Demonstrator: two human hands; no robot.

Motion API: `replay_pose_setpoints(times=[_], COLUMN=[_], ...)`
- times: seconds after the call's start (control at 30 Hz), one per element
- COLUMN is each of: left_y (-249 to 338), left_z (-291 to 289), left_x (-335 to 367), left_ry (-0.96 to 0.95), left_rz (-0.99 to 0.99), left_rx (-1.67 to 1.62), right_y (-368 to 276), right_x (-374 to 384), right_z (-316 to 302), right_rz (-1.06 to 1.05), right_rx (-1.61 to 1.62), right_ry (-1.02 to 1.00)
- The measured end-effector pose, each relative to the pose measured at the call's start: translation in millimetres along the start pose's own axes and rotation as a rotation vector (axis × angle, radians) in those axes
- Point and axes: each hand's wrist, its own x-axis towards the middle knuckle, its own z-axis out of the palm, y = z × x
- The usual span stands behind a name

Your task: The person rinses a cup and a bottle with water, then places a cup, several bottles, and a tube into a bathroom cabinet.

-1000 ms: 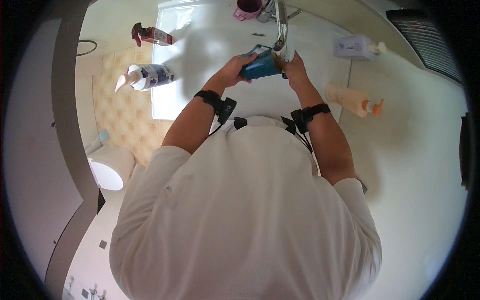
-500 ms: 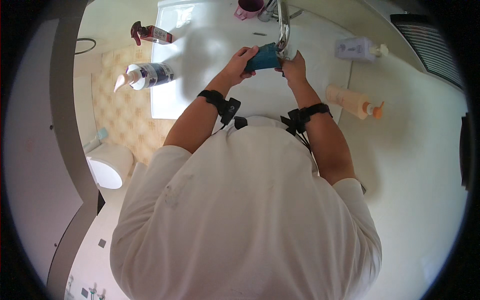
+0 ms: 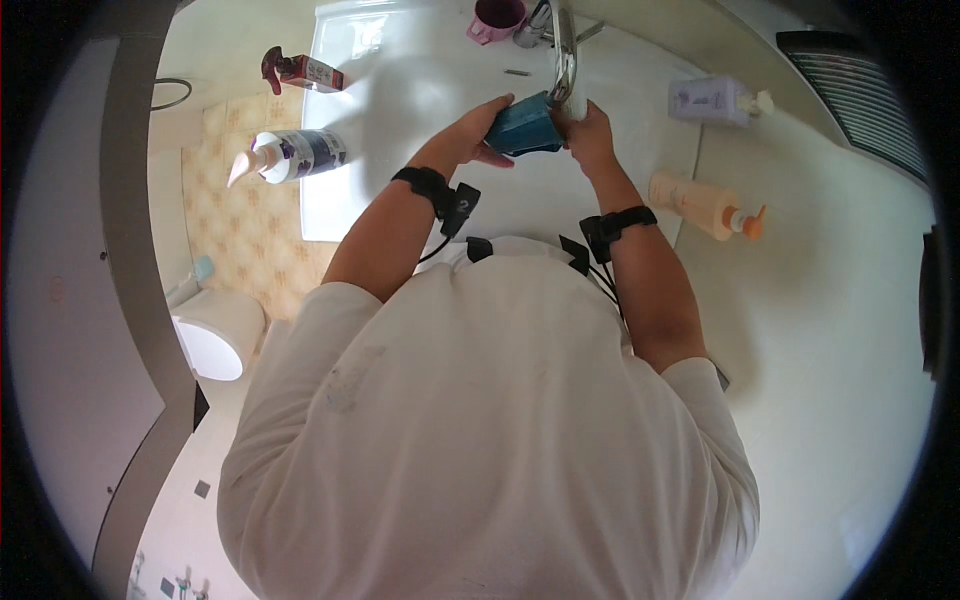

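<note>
- Shifted since half a second ago: blue cup (image 3: pixel 526 126), now slightly nearer my body; my left hand (image 3: pixel 470 137) has spread its fingers wider.
- Left grip: I hold the cup's left end between thumb and fingers.
- Right hand (image 3: pixel 592 138): at the cup's right end; fingertips hidden, so I cannot tell their closure.
- Cup position: sideways above the white washbasin (image 3: pixel 410 110), just beside the chrome faucet (image 3: pixel 566 62).
- Pink mug (image 3: pixel 496 20): near the faucet's base.

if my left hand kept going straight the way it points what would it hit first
Your left hand would meet the blue cup it's holding; beyond, likely the chrome faucet, though depth is unclear.
</note>
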Motion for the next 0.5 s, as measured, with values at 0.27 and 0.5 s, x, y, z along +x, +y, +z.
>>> replay_pose_setpoints(times=[0.27,0.5], left_y=[-44,-11], left_z=[-10,-11], left_x=[30,8], left_ry=[0.252,-0.025], left_rz=[0.678,-0.042], left_rx=[-0.143,-0.066], right_y=[0,45], right_x=[-5,6], right_z=[17,8], right_rz=[0.428,-0.148], right_rx=[0.149,0.152], right_ry=[0.045,0.029])
